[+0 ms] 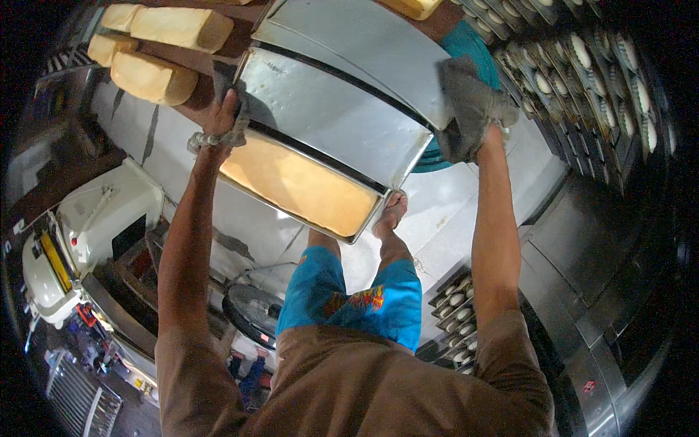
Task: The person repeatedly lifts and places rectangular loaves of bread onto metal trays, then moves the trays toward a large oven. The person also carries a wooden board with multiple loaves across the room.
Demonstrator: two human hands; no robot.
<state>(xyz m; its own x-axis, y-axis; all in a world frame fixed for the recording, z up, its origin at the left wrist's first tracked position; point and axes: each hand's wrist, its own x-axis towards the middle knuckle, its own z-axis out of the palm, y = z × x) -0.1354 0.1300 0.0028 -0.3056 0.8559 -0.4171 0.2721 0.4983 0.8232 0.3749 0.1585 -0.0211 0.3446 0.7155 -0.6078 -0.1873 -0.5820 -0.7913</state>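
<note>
A set of joined metal loaf pans [382,192] is in front of me, above my legs and the floor. Flat metal lids [338,114] cover the two farther pans. In the nearest pan a pale golden bread loaf [306,185] shows its flat top, with no lid over it. My left hand [221,123], with a dark cloth pad, grips the left end of the set. At the right end, my right hand [491,136] holds on through a thick grey cloth pad [464,104]. That pad hides most of its fingers.
Several unwrapped loaves [155,76] lie on a brown surface at upper left. Racks of trays with pale dough pieces [590,93] stand at right. A teal round object [475,49] is behind the pans. A white machine [104,213] and a floor fan [254,300] are at left.
</note>
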